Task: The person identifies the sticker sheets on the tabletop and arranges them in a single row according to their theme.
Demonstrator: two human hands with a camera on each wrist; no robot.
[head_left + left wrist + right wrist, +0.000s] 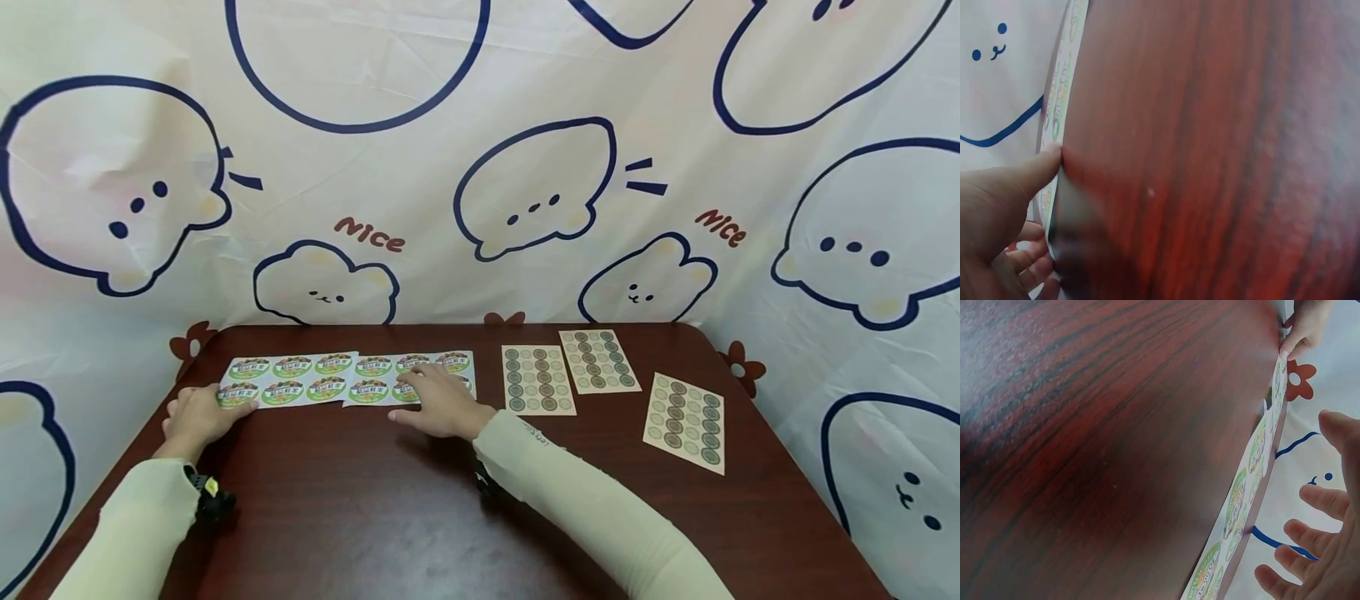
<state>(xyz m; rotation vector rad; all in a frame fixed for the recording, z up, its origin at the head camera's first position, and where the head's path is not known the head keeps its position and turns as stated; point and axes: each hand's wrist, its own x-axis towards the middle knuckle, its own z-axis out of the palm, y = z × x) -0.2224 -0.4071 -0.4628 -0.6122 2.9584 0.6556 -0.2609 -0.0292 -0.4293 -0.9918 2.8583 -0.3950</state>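
Observation:
Two white sheets of oval green fruit-label stickers lie side by side near the back of the table, their edges meeting. My left hand (197,421) pinches the outer edge of the left sticker sheet (288,379); in the left wrist view the thumb (1038,172) is on its face and the other fingers curl at the edge. My right hand (438,402) is over the right sticker sheet (369,385), partly covering it. In the right wrist view the fingers (1322,503) are spread and hold nothing, apart from the sheet (1235,506).
To the right lie three cream sheets of round stickers: one upright sheet (538,379), one slightly turned sheet (600,361) and one tilted sheet (685,422) nearer the right edge. The dark wooden table (352,508) backs onto a printed cloth (427,183).

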